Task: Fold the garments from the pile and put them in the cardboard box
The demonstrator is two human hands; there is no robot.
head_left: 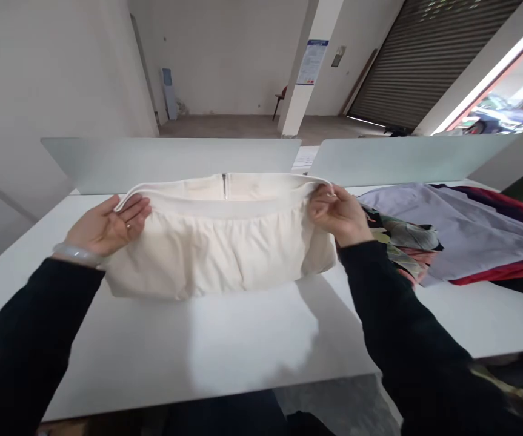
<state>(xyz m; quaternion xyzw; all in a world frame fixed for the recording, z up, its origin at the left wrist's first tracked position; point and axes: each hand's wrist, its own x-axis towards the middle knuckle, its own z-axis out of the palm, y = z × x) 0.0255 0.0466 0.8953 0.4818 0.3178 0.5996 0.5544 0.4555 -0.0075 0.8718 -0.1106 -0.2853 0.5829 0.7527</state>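
A cream skirt-like garment [225, 248] with a gathered waistband is held up by its two sides over the white table [252, 345]. Its waist opening faces me, and a dark zipper shows on the far side of the band. At the left end of the waistband, my left hand [111, 227] grips the edge between thumb and fingers; a ring and a pale bracelet are on it. My right hand [338, 212] is closed on the right end, its fingers partly inside the band. The cloth between them is stretched wide, and the lower part hangs down near the tabletop.
To the right lies a pile of clothes with a lavender garment [461, 230], a patterned piece [402, 239] and red fabric [479, 275]. Frosted divider panels [188, 163] line the table's far edge. Behind stand a pillar [309, 66] and a roller shutter [425, 60].
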